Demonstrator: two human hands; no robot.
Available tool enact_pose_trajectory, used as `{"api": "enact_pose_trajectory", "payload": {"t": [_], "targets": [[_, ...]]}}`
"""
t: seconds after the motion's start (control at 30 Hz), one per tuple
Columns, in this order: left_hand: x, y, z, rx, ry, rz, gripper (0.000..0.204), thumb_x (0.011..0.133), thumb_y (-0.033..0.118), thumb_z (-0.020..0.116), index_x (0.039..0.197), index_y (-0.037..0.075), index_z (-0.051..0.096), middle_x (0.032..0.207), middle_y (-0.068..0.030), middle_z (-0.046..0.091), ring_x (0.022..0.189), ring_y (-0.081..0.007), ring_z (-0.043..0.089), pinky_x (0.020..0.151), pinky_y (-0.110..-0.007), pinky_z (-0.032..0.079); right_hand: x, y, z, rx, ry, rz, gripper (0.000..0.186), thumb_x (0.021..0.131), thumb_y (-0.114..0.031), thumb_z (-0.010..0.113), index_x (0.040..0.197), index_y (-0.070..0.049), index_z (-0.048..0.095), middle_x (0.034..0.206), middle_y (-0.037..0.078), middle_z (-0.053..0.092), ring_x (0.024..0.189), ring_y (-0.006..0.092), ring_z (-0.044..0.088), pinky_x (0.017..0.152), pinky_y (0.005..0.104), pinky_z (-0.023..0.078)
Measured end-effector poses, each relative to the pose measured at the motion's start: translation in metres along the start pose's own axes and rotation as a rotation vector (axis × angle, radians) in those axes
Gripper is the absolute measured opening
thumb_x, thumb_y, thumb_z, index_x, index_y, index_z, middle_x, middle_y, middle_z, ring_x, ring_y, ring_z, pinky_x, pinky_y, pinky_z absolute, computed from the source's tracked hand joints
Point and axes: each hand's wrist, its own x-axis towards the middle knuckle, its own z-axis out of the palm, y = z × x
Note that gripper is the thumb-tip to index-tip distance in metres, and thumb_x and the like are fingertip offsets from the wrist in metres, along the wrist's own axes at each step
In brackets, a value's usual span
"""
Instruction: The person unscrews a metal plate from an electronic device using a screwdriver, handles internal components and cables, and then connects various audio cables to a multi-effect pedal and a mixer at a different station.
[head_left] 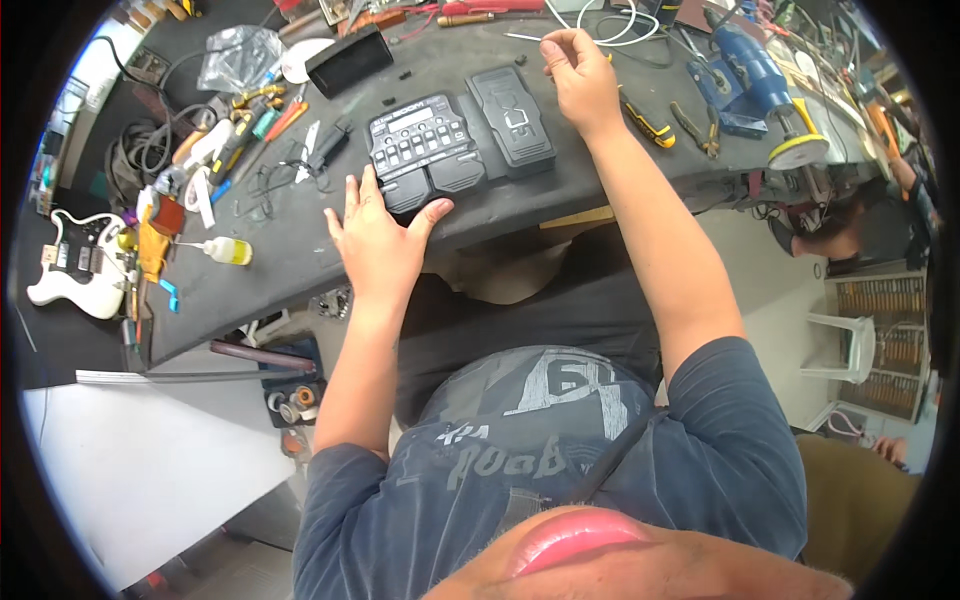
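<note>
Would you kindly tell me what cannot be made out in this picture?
All in the head view:
Thin pale rod: the right hand hides one end; whether it is gripped is unclear.
Underside of the black button unit: hidden by its own body.
Small dark bit: too small to identify.
Clear plastic bag: creases and glare obscure any contents.

A black effects pedal (pixel 425 137) with pale buttons lies face up on the bench (pixel 250 285)

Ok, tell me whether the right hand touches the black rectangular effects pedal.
Apart: the head view shows dark grey benchtop between right hand and pedal.
</note>
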Motion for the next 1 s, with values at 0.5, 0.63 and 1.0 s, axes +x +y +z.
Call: {"api": "enact_pose_trajectory", "payload": {"t": [0.5, 0.63, 1.0], "targets": [[0.004, 0.0, 0.006, 0.013, 0.018, 0.068, 0.107, 0.07, 0.065, 0.082, 0.147, -0.002, 0.05, 0.142, -0.0202, 0.061, 0.134, -0.0358, 0.056, 0.118, -0.056, 0.033, -0.001, -0.017, 0.011, 0.146, 0.023, -0.05, 0.011, 0.105, -0.015, 0.062, 0.107, -0.004, 0.062, 0.087, -0.003, 0.058, 0.073, 0.0042, 0.051, 0.066, 0.0195, 0.043], [0.003, 0.0, 0.007, 0.006, 0.052, 0.087, 0.11, 0.068, 0.065, 0.083, 0.147, -0.003, 0.049, 0.142, -0.0196, 0.061, 0.129, -0.0379, 0.059, 0.114, -0.055, 0.039, -0.003, -0.026, 0.013, 0.135, 0.017, -0.1, 0.012, 0.105, -0.015, 0.062, 0.11, -0.004, 0.061, 0.091, -0.003, 0.058, 0.075, 0.0039, 0.05, 0.067, 0.019, 0.041], [0.002, 0.005, 0.008, -0.005, 0.084, 0.081, 0.108, 0.07, 0.065, 0.082, 0.147, -0.004, 0.05, 0.141, -0.0183, 0.061, 0.132, -0.0371, 0.057, 0.113, -0.054, 0.04, -0.004, -0.044, 0.006, -0.239, -0.093, -0.232, 0.01, 0.092, -0.006, 0.073, 0.101, -0.002, 0.073, 0.093, 0.003, 0.068, 0.081, 0.0108, 0.063, 0.073, 0.0261, 0.051]]}}
